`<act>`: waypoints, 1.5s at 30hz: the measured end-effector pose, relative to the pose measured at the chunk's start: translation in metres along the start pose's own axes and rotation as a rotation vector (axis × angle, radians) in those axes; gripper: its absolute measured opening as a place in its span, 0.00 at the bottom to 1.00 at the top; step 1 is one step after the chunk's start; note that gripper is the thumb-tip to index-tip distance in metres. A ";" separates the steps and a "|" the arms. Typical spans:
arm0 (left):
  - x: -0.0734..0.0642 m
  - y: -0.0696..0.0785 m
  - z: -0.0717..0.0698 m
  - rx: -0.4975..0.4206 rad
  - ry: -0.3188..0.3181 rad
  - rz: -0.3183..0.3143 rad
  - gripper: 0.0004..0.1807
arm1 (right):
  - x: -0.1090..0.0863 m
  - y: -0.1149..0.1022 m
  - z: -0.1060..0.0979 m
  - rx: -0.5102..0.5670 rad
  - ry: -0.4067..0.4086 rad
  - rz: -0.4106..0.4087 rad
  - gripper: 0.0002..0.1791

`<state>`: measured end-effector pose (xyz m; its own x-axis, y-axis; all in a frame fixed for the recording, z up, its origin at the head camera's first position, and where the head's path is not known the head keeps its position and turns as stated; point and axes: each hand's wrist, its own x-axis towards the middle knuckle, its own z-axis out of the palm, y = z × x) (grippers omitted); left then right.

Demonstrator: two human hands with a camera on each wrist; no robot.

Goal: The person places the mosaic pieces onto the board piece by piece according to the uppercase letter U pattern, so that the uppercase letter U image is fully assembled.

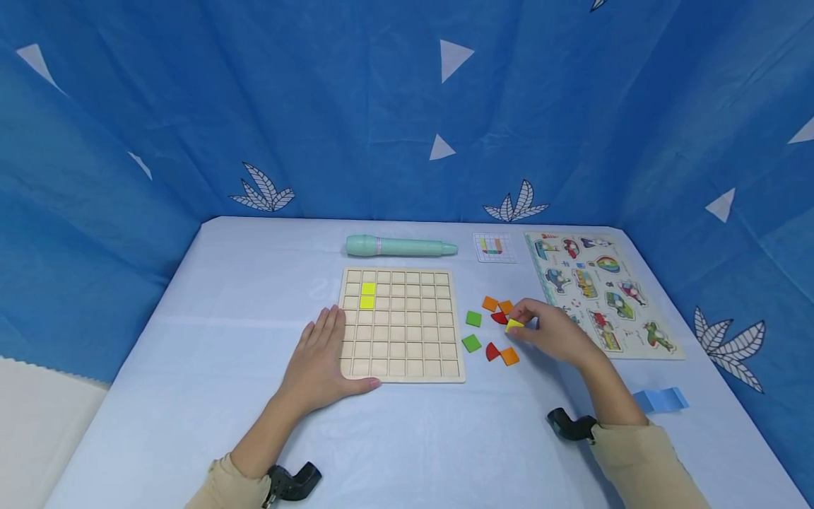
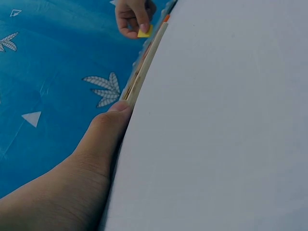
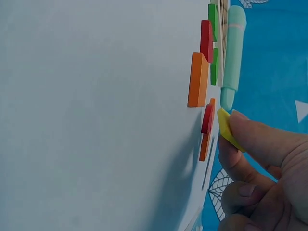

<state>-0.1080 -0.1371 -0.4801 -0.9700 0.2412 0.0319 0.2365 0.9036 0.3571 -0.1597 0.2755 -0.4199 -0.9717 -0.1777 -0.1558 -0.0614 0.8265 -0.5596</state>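
Note:
A wooden grid board [image 1: 408, 332] lies on the table, with two yellow square tiles [image 1: 367, 302] set in neighbouring cells near its upper left. My left hand [image 1: 318, 367] rests at the board's lower left corner, fingers straight along the left side and thumb at the front edge. To the right of the board, my right hand [image 1: 556, 332] pinches a yellow tile [image 3: 228, 129] between thumb and fingertips, raised above the table. Below and around it lie orange tiles [image 1: 509, 356], green square tiles [image 1: 471, 343] and red quarter-round tiles [image 1: 492, 351].
A green microphone-shaped tube [image 1: 400, 246] lies behind the board. Right of it are a small pattern card [image 1: 494, 248] and a picture puzzle board [image 1: 604, 293]. A blue strip [image 1: 661, 400] lies by the right forearm. Blue curtains [image 1: 356, 106] stand behind the table.

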 end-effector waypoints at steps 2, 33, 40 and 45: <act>0.000 0.000 0.000 0.000 -0.001 0.000 0.78 | 0.002 -0.001 0.001 -0.003 0.005 0.002 0.12; -0.001 -0.001 0.001 0.002 0.006 0.002 0.78 | 0.035 -0.061 0.025 0.135 -0.037 -0.121 0.08; -0.001 0.001 -0.001 -0.008 0.002 0.000 0.78 | 0.045 -0.079 0.034 0.162 -0.064 -0.170 0.07; -0.001 0.001 -0.002 -0.011 0.002 0.002 0.78 | 0.050 -0.093 0.039 0.167 -0.076 -0.186 0.07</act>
<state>-0.1067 -0.1373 -0.4780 -0.9695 0.2427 0.0347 0.2383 0.8992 0.3670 -0.1940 0.1687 -0.4074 -0.9267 -0.3636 -0.0951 -0.1929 0.6773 -0.7100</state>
